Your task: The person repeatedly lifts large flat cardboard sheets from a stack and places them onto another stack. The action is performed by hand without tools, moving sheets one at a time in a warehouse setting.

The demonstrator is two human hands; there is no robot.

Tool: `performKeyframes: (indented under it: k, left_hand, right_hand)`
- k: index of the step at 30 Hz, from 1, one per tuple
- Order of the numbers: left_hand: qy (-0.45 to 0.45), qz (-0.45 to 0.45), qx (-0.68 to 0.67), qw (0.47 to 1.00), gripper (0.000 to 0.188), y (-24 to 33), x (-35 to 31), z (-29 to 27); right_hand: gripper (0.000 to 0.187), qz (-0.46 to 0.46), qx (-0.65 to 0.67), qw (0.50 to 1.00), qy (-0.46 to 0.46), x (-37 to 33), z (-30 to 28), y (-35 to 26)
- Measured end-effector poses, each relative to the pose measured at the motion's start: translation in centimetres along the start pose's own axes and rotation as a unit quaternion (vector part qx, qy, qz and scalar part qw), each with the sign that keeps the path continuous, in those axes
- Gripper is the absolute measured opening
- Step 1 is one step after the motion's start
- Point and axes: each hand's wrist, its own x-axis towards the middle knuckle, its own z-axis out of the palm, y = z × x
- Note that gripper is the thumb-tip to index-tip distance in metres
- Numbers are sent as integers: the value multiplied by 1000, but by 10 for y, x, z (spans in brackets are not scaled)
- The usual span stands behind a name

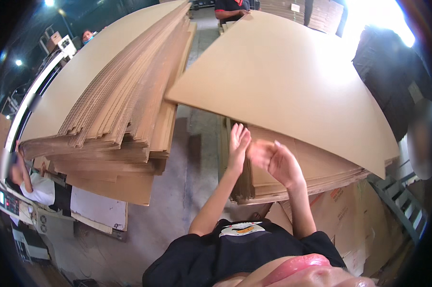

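A large flat cardboard sheet [278,71] lies askew over a stack of cardboard [297,165] on the right, its near left corner jutting past the stack. My left hand [238,146] is raised just at the sheet's near edge, fingers stretched upward and holding nothing; whether it touches the edge I cannot tell. Close beside it, my right hand [278,162] is held over the stack, thumb apart from the fingers and nothing seen in it. Its fingers are blurred by motion and point toward my left hand.
A tall, uneven cardboard pile [125,91] stands on the left, across a strip of floor [192,153]. A co-worker [231,10] is at the sheet's far edge. Another person [36,186] reaches toward the left pile beside a control panel [5,198]. A slatted grey rack [402,203] stands right.
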Motion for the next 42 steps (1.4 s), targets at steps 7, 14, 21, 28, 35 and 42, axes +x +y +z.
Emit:
performKeyframes:
  k: [7, 14, 21, 28, 35, 42]
  left_hand:
    - [10, 103, 318, 942, 62, -9, 23, -63]
    - [-9, -17, 278, 960, 60, -58, -14, -71]
    - [20, 10, 325, 945, 53, -42, -30, -54]
    - [116, 74, 265, 954, 47, -22, -35, -30]
    - [94, 91, 327, 936, 45, -24, -27, -8]
    - [-97, 130, 734, 659, 65, -43, -16, 39]
  right_hand:
    - [36, -182, -574, 703, 379, -113, -75, -172]
    - [80, -29, -613, 500, 611, -210, -412, -327]
    - [71, 32, -390, 698, 600, -44, -377, -284]
    - [68, 72, -445, 773, 445, 85, -278, -213]
    - [59, -48, -245, 910, 331, 143, -229, -148]
    - [63, -17, -181, 934, 307, 184, -181, -107]
